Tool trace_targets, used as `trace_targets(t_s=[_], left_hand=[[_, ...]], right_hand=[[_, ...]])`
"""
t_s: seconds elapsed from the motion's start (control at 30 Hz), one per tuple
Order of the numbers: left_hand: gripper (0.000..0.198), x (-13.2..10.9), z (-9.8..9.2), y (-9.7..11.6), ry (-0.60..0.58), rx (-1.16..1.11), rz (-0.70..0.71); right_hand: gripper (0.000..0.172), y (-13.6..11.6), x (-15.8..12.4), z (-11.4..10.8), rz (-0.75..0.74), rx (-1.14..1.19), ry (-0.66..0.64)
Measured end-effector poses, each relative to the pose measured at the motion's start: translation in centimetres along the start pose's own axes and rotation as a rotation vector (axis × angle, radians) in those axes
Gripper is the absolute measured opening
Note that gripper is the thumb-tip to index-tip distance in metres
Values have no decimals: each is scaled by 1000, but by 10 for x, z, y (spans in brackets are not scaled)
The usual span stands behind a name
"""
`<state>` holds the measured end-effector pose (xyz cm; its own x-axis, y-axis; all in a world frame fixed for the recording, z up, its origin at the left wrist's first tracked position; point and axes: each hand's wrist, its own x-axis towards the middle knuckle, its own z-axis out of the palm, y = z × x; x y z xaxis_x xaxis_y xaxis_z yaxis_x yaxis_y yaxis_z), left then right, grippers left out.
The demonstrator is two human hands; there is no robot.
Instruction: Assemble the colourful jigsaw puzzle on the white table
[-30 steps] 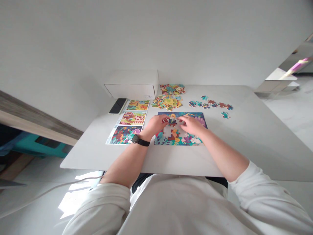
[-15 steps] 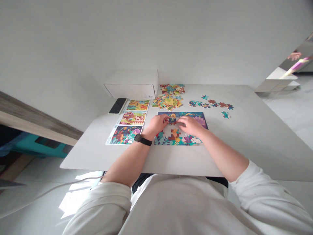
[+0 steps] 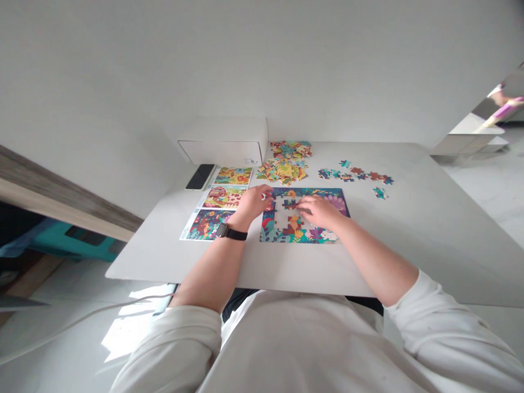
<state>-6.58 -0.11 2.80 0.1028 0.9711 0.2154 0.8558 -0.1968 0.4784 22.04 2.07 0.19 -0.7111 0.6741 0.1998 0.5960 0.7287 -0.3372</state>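
A partly assembled jigsaw puzzle (image 3: 273, 234) lies flat in front of me, with a bare patch in its middle. In that patch sits a dark blue and brown puzzle piece (image 3: 290, 204), close under the top row. My right hand (image 3: 318, 211) reaches in from the right, its fingertips pinched at the piece's right edge. My left hand (image 3: 256, 201), a black watch on its wrist, hovers at the puzzle's upper left edge with thumb and fingers curved and apart. I see nothing held in it.
Picture sheets (image 3: 196, 226) lie left of the puzzle, below a phone (image 3: 200, 177). A white box (image 3: 221, 152) stands at the back. Puzzle pieces are heaped (image 3: 283, 171) behind the puzzle; several loose pieces (image 3: 356, 171) are scattered back right.
My left hand has drawn back to the left from the dark piece, showing more of the bare patch. My right hand stays at that piece.
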Motion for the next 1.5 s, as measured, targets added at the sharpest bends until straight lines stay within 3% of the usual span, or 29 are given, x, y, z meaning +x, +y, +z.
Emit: trace_targets(t_s=[0.2, 0.33, 0.53, 0.7, 0.97, 1.23, 1.5], left_hand=[[39, -2, 16, 12, -128, 26, 78], [43, -2, 21, 11, -135, 31, 112], [38, -1, 9, 7, -69, 43, 106], [37, 1, 2, -1, -2, 43, 41], [43, 1, 4, -8, -25, 41, 44], [41, 2, 8, -13, -80, 79, 66], [35, -1, 1, -9, -129, 117, 81]], right_hand=[[28, -9, 0, -3, 11, -61, -29], [27, -10, 0, -2, 54, -51, -5], [40, -8, 16, -3, 172, -47, 34], [40, -16, 34, -2, 103, -71, -29], [36, -26, 50, -9, 54, -94, -93], [31, -30, 60, -9, 15, -191, -50], [33, -33, 72, -6, 39, -210, -136]])
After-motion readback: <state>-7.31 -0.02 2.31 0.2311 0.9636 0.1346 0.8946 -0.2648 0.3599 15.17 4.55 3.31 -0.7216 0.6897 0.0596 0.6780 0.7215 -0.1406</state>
